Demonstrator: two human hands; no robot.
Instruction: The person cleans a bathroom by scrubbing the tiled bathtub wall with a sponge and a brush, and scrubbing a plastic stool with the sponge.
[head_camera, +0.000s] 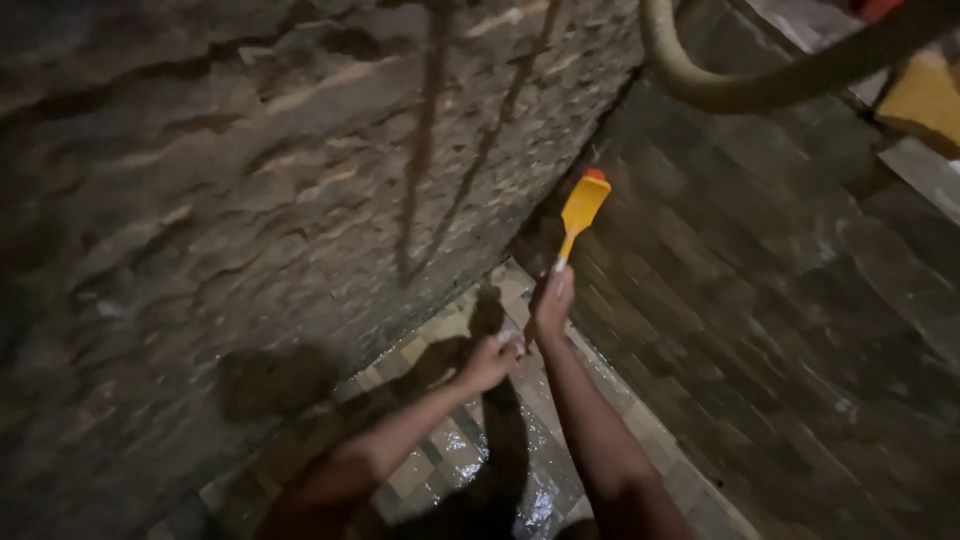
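Note:
My right hand (552, 300) grips the thin handle of a yellow brush (582, 205) with an orange-red tip, holding it up against the corner where a rough stone wall (250, 170) meets a dark tiled wall (780, 290). My left hand (490, 360) is closed just below and left of the right one, near the lower end of the handle; whether it touches the handle is unclear.
A thick tan hose (740, 85) curves across the top right. A yellow object (925, 100) sits at the upper right edge. Below, a wet checkered tile floor (440, 460) runs between the two walls, with my shadow on it.

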